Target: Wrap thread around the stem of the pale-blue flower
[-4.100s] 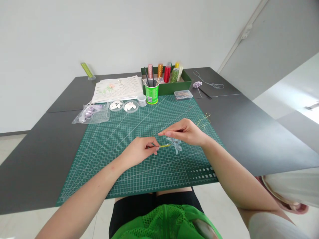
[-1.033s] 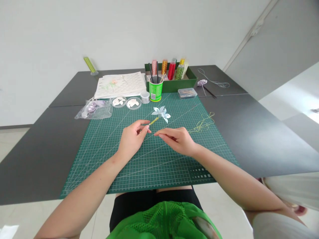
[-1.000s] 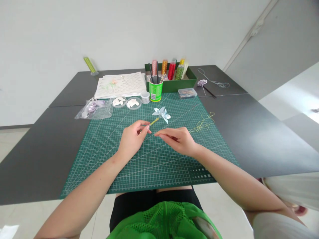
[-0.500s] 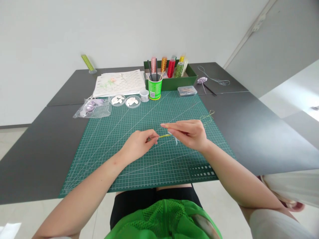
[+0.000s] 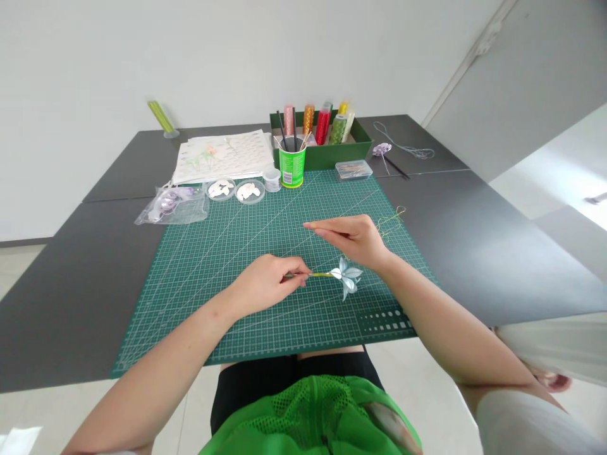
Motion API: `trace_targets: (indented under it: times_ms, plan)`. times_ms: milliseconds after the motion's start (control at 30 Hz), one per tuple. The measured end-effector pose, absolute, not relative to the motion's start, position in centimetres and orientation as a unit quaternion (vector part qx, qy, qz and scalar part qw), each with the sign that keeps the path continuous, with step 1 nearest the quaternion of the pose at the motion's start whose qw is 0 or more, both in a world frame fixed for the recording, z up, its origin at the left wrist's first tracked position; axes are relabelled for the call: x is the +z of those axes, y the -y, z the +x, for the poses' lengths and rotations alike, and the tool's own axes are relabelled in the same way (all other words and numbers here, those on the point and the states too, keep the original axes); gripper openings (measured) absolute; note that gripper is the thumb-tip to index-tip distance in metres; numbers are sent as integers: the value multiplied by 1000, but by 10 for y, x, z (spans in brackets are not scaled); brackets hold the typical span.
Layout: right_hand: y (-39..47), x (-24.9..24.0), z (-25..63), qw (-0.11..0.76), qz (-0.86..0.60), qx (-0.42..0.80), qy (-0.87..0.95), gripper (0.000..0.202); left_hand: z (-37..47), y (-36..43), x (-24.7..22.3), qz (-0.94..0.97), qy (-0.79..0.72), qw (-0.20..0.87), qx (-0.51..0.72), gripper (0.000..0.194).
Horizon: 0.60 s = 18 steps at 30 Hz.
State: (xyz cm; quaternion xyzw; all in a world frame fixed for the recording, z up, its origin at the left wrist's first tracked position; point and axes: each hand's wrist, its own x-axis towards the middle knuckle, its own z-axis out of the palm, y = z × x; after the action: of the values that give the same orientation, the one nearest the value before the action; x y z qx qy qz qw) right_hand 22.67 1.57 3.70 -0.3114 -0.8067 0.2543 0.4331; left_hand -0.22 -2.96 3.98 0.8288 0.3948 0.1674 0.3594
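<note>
My left hand (image 5: 279, 278) pinches the yellow-green stem of a pale blue artificial flower (image 5: 347, 276), which points to the right above the cutting mat (image 5: 227, 322). Higher and to the right, my right hand (image 5: 348, 237) has its fingers pressed together on a thin green thread (image 5: 312, 243). This thread runs down from the fingertips toward the stem by my left hand. More of the loose thread trails out to the right of my right hand, lying in loops on the mat. The flower head hangs just below my right hand, apart from it.
Two dishes of white petals (image 5: 250, 191), a small round container (image 5: 272, 181), a green can (image 5: 292, 167) with sticks and a clear case (image 5: 353, 170) line the mat's far edge. Behind are a box of thread spools (image 5: 327, 155) and paper sheets (image 5: 222, 161). A plastic bag (image 5: 173, 205) lies left.
My right hand has risen off the flower, uncovering its pale blue petals. My left hand has moved slightly right and down with the stem. The thread between the hands now shows.
</note>
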Motion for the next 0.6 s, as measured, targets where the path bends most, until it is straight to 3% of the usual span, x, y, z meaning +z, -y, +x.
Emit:
trace_targets:
  times_ms: [600]
  plan:
    - [-45, 5, 235, 330, -368, 322, 808, 28, -7, 34, 41, 807, -422, 309, 274, 16]
